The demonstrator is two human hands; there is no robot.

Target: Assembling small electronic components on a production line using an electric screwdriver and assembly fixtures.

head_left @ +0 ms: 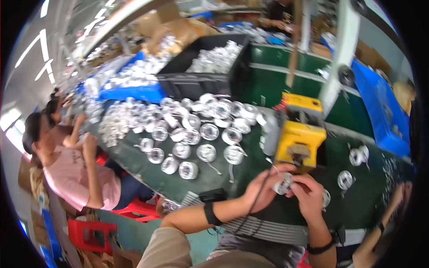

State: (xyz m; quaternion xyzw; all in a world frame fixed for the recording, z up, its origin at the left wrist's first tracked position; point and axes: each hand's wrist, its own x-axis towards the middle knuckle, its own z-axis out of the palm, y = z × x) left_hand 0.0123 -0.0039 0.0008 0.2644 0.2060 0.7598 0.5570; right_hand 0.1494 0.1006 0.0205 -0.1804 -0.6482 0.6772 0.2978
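Observation:
My left hand [261, 187] holds a small white round part [283, 183] in front of a yellow bench machine [300, 140]. The thumb and fingertips of my right hand [309, 194] pinch at the same part's right edge. A thin light wire sticks up by my left fingers. Close beside my right hand, partly hidden by it, lies another round part [326, 198]. A dark band circles each wrist, and a dark cord [254, 207] crosses my left hand. Fine detail of the held part is blurred.
Many white round parts with clear faces [209, 131] crowd the green table [250, 178] to the left. Behind them stand a black crate [194, 85] and a blue bin [132, 94]. A blue tray [380, 107] is at the right. Other people sit at left; a co-worker's forearm [380, 228] shows at right.

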